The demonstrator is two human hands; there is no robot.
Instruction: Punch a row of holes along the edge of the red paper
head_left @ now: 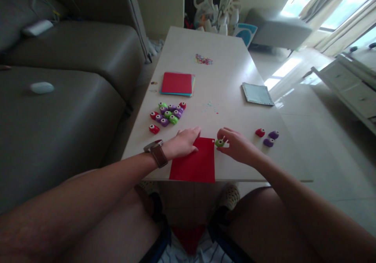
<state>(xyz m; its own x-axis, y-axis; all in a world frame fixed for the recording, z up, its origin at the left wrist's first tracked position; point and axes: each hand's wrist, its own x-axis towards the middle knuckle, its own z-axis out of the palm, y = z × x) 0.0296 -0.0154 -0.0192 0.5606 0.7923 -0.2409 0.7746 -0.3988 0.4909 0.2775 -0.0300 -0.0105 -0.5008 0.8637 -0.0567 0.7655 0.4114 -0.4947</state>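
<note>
A red sheet of paper (194, 167) lies at the near edge of the white table, its lower edge reaching slightly past the table's edge. My left hand (182, 142), with a brown-strapped watch at the wrist, rests across the sheet's upper left part, fingers stretched out. At the sheet's upper right corner, my right hand (235, 144) pinches a small green craft paper punch (219, 142) between thumb and fingers. Beside the punch, a small pale spot shows in that corner. Red and purple punches (268, 142) lie to the right of this hand.
Several red, green and purple punches (168, 114) are grouped at left. Behind them sits a stack of coloured paper (176, 83). Paper bits (203, 60) lie farther back, with pale bits (210, 107) nearer. A light blue-grey square pad (257, 94) lies at right. A sofa (58, 129) flanks the table.
</note>
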